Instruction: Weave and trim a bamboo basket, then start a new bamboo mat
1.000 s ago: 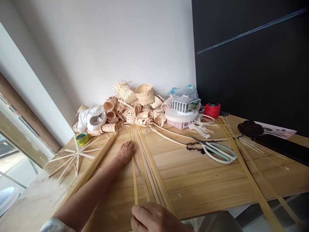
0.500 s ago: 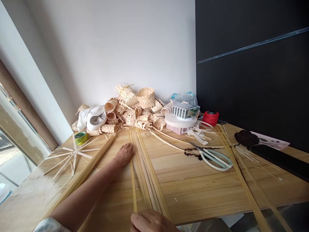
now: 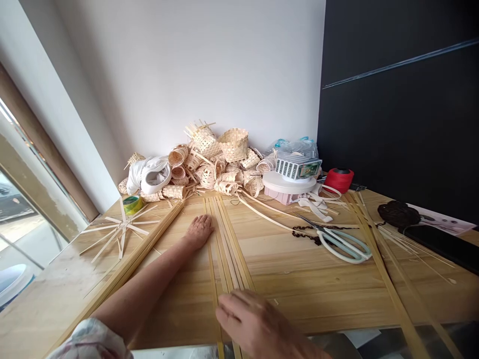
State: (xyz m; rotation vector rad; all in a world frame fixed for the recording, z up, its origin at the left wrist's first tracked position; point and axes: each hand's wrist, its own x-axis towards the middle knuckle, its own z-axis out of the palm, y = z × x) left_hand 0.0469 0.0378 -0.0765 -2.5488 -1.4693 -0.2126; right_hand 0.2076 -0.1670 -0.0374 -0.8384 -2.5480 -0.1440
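My left hand [image 3: 200, 231] lies flat on the wooden table [image 3: 292, 279], its fingers resting at the far part of a thin yellowish strip [image 3: 212, 264]. Beside that strip, more long flat strips [image 3: 228, 242] run side by side toward the table's front edge. Over the near part of these strips is my right hand [image 3: 249, 316], blurred, with its fingers bent. Whether it grips a strip cannot be made out. A thicker bundle of long strips [image 3: 149, 244] lies to the left, partly behind my left forearm.
Woven baskets [image 3: 234, 144] are heaped against the wall. A star of crossed strips [image 3: 123, 225] and green tape [image 3: 132, 204] are at left. Scissors [image 3: 342, 244], red thread [image 3: 339, 180], dark yarn [image 3: 398, 214] and more strips [image 3: 389, 284] are at right. A white turntable [image 3: 289, 183] stands behind.
My right hand has moved up and slightly right over the strips. The view has shifted, so the table's things appear further right. My left hand stays on the strip.
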